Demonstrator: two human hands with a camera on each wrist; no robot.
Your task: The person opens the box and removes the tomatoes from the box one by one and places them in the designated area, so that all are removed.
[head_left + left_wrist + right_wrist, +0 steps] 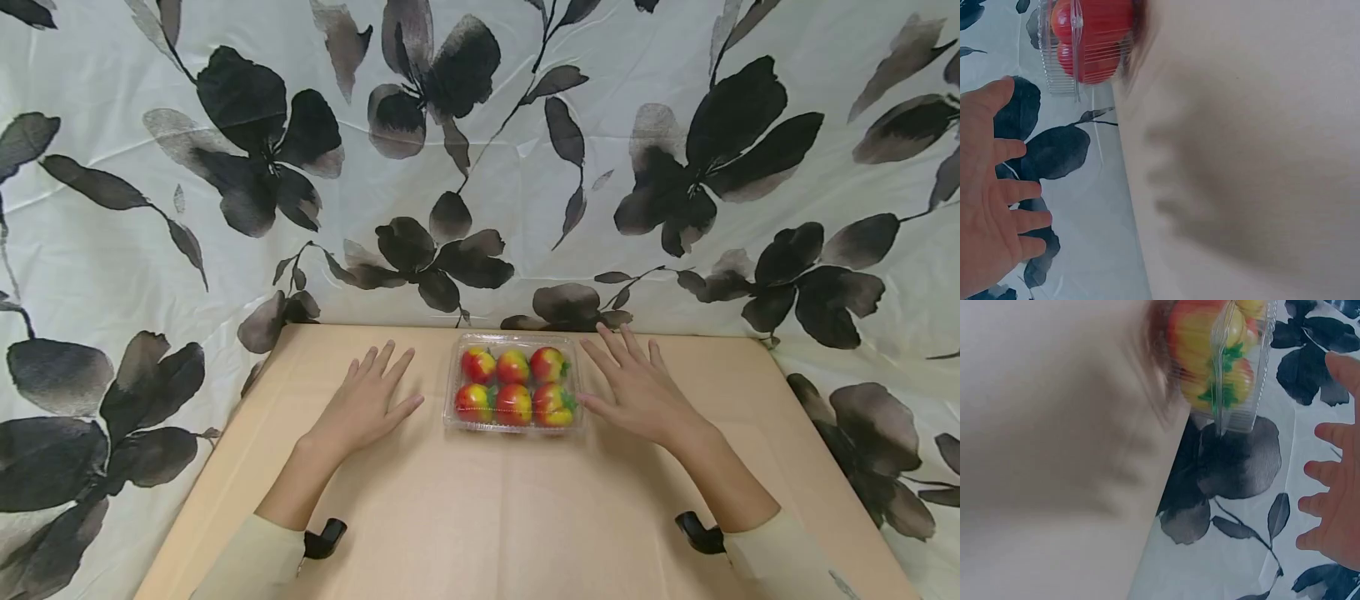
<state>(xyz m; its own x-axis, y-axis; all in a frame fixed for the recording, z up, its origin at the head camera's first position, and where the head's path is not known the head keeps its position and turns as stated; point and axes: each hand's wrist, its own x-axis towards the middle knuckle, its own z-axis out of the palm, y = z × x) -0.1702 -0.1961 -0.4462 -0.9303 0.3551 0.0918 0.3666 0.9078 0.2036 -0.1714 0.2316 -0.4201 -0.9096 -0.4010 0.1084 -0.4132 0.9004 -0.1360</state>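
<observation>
A clear plastic box [512, 427] sits toward the far edge of the table, holding several red-and-yellow fruits [513, 367] with bits of green leaf, in two rows. To its left my left hand [367, 406] hovers palm down, fingers spread, a gap between thumb and box. On the other side my right hand [641, 387] is spread likewise, its thumb close to the box's right side. Both wrist views show the left palm [985, 194] and the right palm [1341, 500] holding nothing, apart from the box. Lid and base edges meet along the box's side [1244, 419].
The box stands on a light wood-coloured tabletop [502, 517]. Behind and beside the table hangs white cloth [540, 183] with dark flower prints. Black straps or mounts [325, 539] show at both cream sleeves [255, 562].
</observation>
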